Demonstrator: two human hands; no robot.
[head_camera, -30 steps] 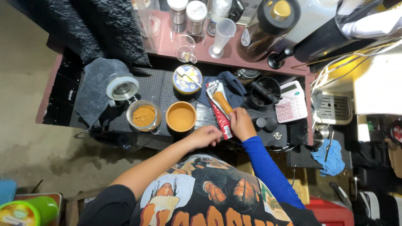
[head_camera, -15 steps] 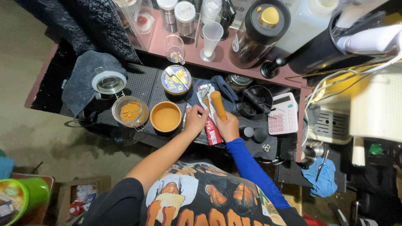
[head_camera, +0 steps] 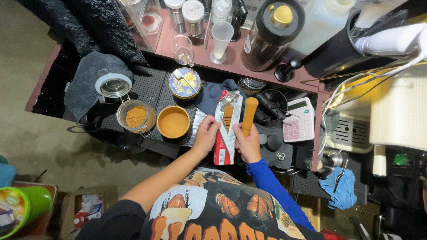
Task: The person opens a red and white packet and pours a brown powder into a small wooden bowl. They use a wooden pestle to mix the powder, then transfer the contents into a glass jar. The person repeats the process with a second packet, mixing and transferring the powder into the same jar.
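A red and silver biscuit packet (head_camera: pixel 225 129), open at the top with a stack of brown biscuits showing, is held between both hands. My left hand (head_camera: pixel 206 135) grips its left edge. My right hand (head_camera: pixel 247 143), in a blue sleeve, holds its right side together with a wooden-handled tool (head_camera: pixel 248 116) that points away from me. Just left of the packet stands an orange cup (head_camera: pixel 173 122) of tan liquid on a black mat (head_camera: pixel 151 91).
An open glass jar of brown powder (head_camera: pixel 135 117) and its clip lid (head_camera: pixel 113 85) lie left of the cup. A round blue tin (head_camera: pixel 184 83) is behind. A pink calculator (head_camera: pixel 299 120), a black container (head_camera: pixel 272 106), glasses and bottles on a pink shelf (head_camera: pixel 231 66) crowd the back.
The view has shifted slightly. Both hands have closed in on the packet, with the left hand moving from beside the cup onto the packet's left edge.
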